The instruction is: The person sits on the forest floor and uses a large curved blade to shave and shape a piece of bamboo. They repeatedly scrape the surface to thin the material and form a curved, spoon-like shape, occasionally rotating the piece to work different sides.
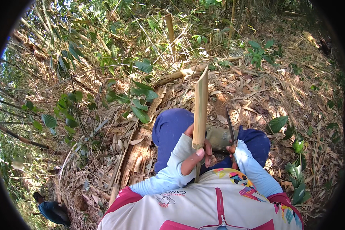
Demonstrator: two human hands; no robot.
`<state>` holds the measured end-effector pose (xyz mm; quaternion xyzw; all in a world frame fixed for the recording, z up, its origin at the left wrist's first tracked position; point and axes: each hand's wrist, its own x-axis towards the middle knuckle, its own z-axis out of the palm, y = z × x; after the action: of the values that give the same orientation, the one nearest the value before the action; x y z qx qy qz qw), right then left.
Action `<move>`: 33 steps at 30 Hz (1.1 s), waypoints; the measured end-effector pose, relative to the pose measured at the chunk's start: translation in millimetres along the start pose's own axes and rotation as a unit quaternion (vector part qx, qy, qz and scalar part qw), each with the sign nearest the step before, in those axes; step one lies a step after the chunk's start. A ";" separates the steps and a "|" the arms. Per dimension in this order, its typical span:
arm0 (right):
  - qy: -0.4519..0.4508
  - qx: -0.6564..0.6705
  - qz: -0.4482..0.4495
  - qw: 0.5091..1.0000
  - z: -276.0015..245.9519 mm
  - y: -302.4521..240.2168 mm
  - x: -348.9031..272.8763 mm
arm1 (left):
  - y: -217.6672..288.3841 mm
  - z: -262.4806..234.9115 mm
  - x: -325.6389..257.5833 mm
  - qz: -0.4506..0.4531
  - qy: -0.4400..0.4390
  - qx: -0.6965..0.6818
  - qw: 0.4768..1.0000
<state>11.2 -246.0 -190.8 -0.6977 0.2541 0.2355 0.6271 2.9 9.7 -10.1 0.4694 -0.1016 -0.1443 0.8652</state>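
The left hand sits fisted at centre, its pale-sleeved forearm entering from seven o'clock. The right hand, at its three o'clock, is clenched, forearm entering from five o'clock.

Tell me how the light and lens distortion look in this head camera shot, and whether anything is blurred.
Head view: dappled sun, bright patches on the leaf litter, shade at lower left; fisheye bends the edges, with a black rim around the picture; the bamboo piece in the left hand and the blade in the right hand look sharp.
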 end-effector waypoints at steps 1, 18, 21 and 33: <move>0.007 0.022 -0.003 1.000 -0.8 4.6 4.3 | -2.1 -1.8 1.7 -0.003 -0.008 -0.023 1.000; -0.019 -0.006 0.046 0.999 3.5 10.7 37.2 | -0.1 -0.3 17.1 -0.177 -0.009 -0.085 0.980; -0.017 0.017 0.021 1.000 0.5 12.7 35.9 | -9.4 -2.1 16.2 -0.161 -0.026 -0.087 0.983; 0.055 -0.015 -0.092 0.994 3.2 -29.1 -8.4 | -3.8 23.8 13.2 -0.007 0.055 0.085 0.995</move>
<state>23.7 -239.8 -163.7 -0.7390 0.2196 0.1422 0.6209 7.3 -15.5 0.1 0.5496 -0.0618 -0.1152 0.8252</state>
